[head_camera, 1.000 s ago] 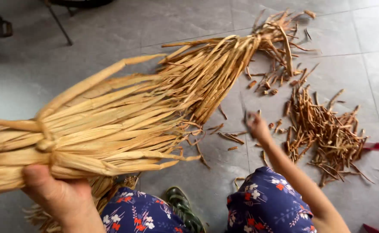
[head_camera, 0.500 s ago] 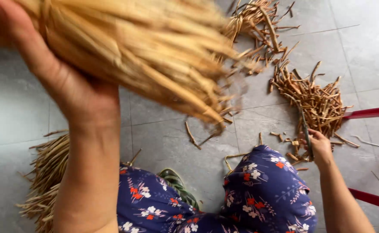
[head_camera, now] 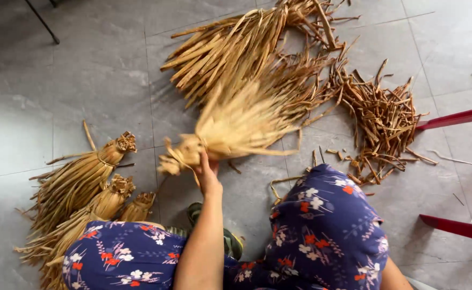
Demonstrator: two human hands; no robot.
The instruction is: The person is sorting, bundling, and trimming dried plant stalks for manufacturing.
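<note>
While my left hand is clenching around the tied neck of a straw bundle, its loose, blurred end is fanning out above and to the right of my fingers. Three finished bundles are lying on the floor well to the left of them. My right hand is not showing, so I cannot tell its grip.

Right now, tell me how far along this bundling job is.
Done: three tied bundles lie on the floor at the person's left. In hand: the left hand holds a fourth bundle near its knotted end; it is blurred. The right hand is out of view. Left: a loose heap of strips ahead, and a pile of short scraps to the right, lie untied.
</note>
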